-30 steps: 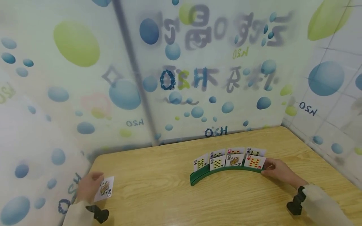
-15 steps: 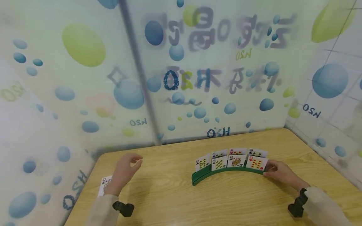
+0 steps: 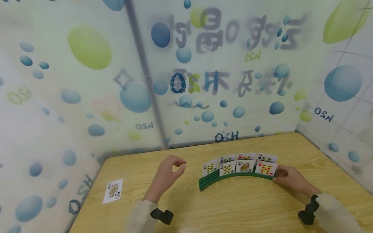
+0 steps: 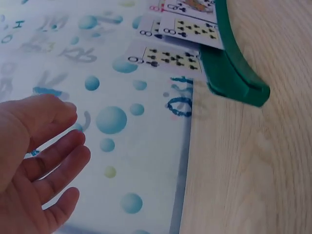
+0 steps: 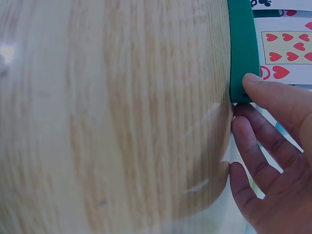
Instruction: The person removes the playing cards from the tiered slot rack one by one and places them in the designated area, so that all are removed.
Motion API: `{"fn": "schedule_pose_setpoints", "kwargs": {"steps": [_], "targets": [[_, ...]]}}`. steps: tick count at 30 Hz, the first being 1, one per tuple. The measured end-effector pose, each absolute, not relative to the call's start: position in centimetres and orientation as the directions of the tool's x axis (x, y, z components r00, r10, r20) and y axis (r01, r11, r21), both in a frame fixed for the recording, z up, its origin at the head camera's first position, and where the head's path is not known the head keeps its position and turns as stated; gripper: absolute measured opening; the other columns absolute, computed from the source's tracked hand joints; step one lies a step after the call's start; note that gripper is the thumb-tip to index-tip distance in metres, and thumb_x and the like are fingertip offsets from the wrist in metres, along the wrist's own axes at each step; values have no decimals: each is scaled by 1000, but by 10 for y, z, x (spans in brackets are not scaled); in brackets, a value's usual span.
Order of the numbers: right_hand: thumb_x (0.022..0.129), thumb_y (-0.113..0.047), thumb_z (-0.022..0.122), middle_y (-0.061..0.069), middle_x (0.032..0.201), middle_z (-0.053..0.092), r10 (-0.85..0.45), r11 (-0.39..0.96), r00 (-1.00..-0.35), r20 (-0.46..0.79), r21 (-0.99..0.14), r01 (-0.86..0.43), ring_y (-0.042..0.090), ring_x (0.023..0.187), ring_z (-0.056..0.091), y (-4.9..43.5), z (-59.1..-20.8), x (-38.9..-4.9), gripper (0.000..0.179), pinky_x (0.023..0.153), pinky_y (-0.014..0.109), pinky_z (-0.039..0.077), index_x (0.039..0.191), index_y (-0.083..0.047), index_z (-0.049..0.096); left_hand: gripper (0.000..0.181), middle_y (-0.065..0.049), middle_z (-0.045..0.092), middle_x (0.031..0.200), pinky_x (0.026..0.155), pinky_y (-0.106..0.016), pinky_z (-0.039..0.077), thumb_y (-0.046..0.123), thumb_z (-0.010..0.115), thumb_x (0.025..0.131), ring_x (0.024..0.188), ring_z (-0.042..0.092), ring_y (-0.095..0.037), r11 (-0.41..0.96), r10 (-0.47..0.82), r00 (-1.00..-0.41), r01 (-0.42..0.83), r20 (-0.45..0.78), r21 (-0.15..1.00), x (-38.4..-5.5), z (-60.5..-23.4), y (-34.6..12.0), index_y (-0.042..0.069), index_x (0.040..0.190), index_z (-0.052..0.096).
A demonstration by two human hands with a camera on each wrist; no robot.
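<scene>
A curved green card holder [image 3: 235, 174] stands on the table, with playing cards upright in two rows. My right hand [image 3: 291, 178] pinches its right end, beside the nine of hearts [image 3: 266, 168]. In the right wrist view the thumb [image 5: 258, 85] lies on the holder's front, the index finger behind. My left hand [image 3: 167, 174] hovers left of the holder, holding nothing, thumb and fingers apart. Nearest to it is a nine of clubs [image 4: 170, 59] at the holder's left end. A face card [image 3: 113, 191] lies face up on the table's left side.
The wooden table [image 3: 186, 210] meets a wall [image 3: 186, 136] printed with blue and green bubbles along its back. More wall rises close to the left and right edges. Black wrist cameras sit on both sleeves.
My left hand has let go of the face card at the left and moved right towards the holder. The right hand keeps its place at the holder's end.
</scene>
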State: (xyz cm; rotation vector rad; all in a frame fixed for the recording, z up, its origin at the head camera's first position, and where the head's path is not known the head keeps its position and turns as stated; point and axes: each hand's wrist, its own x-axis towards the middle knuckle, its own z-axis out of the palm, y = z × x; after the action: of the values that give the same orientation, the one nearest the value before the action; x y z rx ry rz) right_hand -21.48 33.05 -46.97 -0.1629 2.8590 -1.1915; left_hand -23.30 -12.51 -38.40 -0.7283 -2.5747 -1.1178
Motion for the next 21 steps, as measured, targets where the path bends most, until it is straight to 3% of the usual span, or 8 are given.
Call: {"fn": "schedule_pose_setpoints", "kwargs": {"steps": [8, 21], "targets": [[81, -16, 69, 12, 95, 61, -114, 698, -993, 7, -711, -86, 21, 83, 56, 333, -473, -214, 42, 67, 32, 46, 112, 10, 56, 18, 1, 58, 100, 79, -39, 45, 22, 64, 87, 91, 55, -19, 457, 395, -853, 505, 342, 732, -237, -399, -85, 14, 103, 65], [81, -15, 69, 12, 95, 61, -114, 688, -993, 14, -720, -89, 20, 82, 57, 331, -471, -214, 41, 67, 32, 47, 111, 10, 56, 10, 3, 61, 87, 71, -33, 49, 10, 65, 85, 76, 56, -12, 461, 309, -890, 448, 334, 766, -242, -411, -57, 10, 94, 66]]}}
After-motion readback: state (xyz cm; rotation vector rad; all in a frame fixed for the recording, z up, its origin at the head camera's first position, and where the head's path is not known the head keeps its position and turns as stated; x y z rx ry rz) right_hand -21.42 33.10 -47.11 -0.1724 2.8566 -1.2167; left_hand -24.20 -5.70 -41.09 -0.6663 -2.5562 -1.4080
